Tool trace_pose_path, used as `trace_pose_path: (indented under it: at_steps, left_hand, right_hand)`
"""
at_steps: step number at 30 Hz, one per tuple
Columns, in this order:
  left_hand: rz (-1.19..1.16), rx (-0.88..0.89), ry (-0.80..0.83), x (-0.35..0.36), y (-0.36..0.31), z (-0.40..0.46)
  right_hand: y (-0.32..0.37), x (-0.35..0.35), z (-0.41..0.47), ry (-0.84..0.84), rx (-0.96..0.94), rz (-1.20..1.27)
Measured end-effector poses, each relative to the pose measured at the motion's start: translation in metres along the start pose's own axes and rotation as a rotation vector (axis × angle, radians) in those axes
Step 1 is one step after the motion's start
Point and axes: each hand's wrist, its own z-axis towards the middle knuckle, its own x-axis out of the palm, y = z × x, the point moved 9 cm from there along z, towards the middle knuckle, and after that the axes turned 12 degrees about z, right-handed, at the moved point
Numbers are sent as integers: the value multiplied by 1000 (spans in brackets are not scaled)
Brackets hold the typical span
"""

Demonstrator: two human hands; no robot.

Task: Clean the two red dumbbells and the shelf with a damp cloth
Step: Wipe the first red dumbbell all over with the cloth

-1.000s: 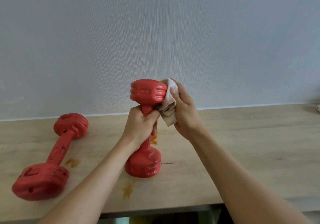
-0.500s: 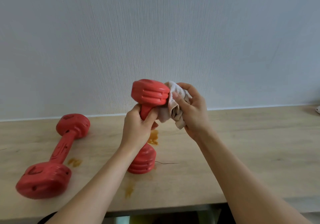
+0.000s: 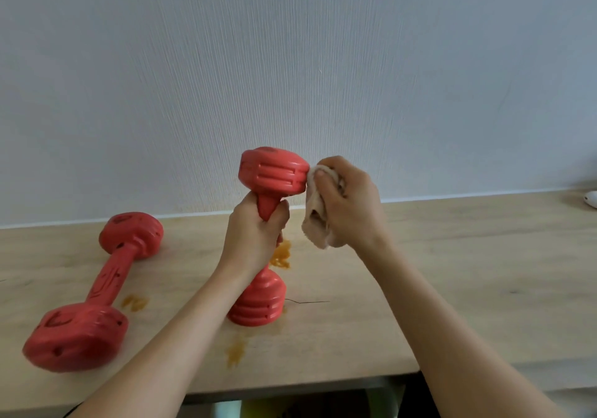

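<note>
on the wooden shelf (image 3: 468, 272), upright red dumbbell (image 3: 273, 172) gripped round its handle by left hand (image 3: 253, 240), lower head resting on the wood; just right of its upper head, right hand (image 3: 347, 199) clutching a bunched damp cloth (image 3: 318, 224) against the plastic. mid-wipe on the first weight, apparently. left of it, second dumbbell (image 3: 97, 288) lying flat amid orange stains (image 3: 281, 256), likely next.

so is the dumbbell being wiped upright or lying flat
Upright: the held dumbbell stands on its lower end on the shelf, gripped at the handle by the left hand.
</note>
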Motion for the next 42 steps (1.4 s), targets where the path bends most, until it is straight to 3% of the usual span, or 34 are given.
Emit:
trace_pose_path:
  at_steps: [6, 14, 20, 28, 35, 42]
  left_hand:
    - [-2, 23, -14, -3, 0, 0]
    - [-9, 5, 20, 1, 1, 2]
    - [-9, -22, -52, -6, 9, 6]
    - [-7, -49, -10, -2, 10, 4]
    - [-46, -53, -57, -6, 12, 5]
    - [-81, -25, 14, 1, 4, 2]
  right_hand:
    - [27, 6, -13, 39, -119, -65]
    - [-7, 3, 5, 0, 91, 112]
    - [25, 25, -16, 72, -117, -92]
    - [-4, 17, 2, 36, 2, -50]
    - [34, 30, -18, 71, -212, -168]
    - [-8, 14, 4, 10, 26, 127]
